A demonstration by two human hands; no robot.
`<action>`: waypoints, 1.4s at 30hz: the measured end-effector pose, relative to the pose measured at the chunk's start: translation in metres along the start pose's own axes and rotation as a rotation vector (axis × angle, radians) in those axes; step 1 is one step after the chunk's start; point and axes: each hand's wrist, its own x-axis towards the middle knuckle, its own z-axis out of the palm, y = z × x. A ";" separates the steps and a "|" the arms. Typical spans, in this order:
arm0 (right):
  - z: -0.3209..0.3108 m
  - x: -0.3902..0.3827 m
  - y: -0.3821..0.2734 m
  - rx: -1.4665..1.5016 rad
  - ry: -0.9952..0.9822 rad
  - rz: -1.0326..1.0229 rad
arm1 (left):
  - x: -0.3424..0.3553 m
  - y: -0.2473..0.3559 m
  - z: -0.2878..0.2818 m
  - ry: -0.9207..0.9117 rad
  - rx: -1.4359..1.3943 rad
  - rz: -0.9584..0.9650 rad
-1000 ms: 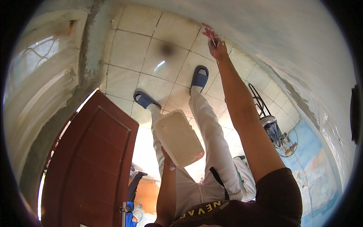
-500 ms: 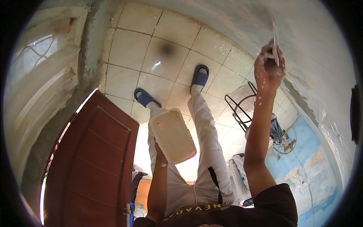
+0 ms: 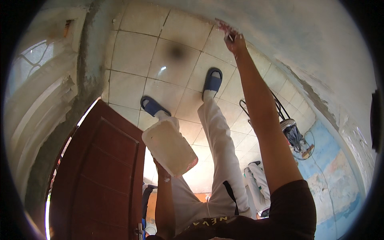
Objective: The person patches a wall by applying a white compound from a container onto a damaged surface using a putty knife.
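My right hand is stretched out along the wall near the floor, closed on a flat scraper with reddish and white smears; whether the blade touches the wall is hard to tell. My left hand, partly hidden, grips a cream rectangular board or tub with a pinkish smeared corner, held over my left leg. White flecks show on my hands.
The patchy plastered wall runs along the top and right. A tiled floor is under my sandalled feet. A brown door stands at lower left beside a window. A black metal frame with a dark bag sits at right.
My right hand swung nearer and rightward half a second ago, then went back out up-left along the wall. The cream board in my left hand has moved left.
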 end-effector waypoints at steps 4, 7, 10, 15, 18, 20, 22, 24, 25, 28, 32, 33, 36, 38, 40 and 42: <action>0.068 -0.002 -0.060 0.378 -0.005 0.107 | -0.003 -0.001 -0.003 0.001 -0.012 0.006; 0.109 -0.082 -0.110 0.512 -0.149 0.008 | -0.009 -0.002 -0.007 0.002 -0.030 0.014; 0.144 -0.188 -0.192 0.718 -0.185 0.102 | -0.013 0.004 0.008 -0.007 -0.065 -0.041; 0.155 -0.255 -0.200 0.618 -0.337 -0.210 | -0.013 0.020 0.028 -0.018 -0.042 -0.024; 0.125 -0.198 -0.129 0.427 -0.062 -0.160 | -0.007 0.022 0.016 -0.004 -0.034 0.010; 0.095 -0.131 -0.055 0.382 -0.135 0.027 | -0.002 0.025 0.010 0.003 -0.026 0.025; 0.077 -0.070 -0.004 0.247 -0.215 0.160 | 0.006 0.025 0.008 -0.003 -0.022 0.025; 0.096 -0.040 0.032 0.113 -0.167 0.200 | 0.009 0.026 0.000 0.012 -0.028 0.039; 0.109 -0.034 0.044 0.020 -0.061 0.139 | 0.009 0.028 -0.003 0.017 -0.027 0.049; 0.135 -0.006 0.034 0.085 0.092 0.122 | 0.018 0.031 -0.002 0.000 -0.020 0.050; 0.178 -0.015 -0.001 0.415 0.080 0.161 | 0.017 0.036 -0.001 -0.006 -0.026 0.058; 0.185 -0.022 -0.013 0.526 0.030 0.145 | 0.015 0.037 0.001 -0.008 -0.031 0.057; 0.186 -0.088 -0.069 0.104 -0.391 -0.131 | 0.002 0.042 0.009 -0.020 -0.035 0.051; 0.202 -0.160 -0.121 0.210 -0.308 -0.194 | -0.004 0.048 0.020 -0.044 -0.026 0.037; 0.215 -0.227 -0.168 0.436 -0.274 -0.218 | -0.005 0.051 0.024 -0.069 -0.019 0.028; 0.211 -0.262 -0.188 0.655 -0.286 -0.239 | -0.001 0.052 0.020 -0.068 -0.027 0.022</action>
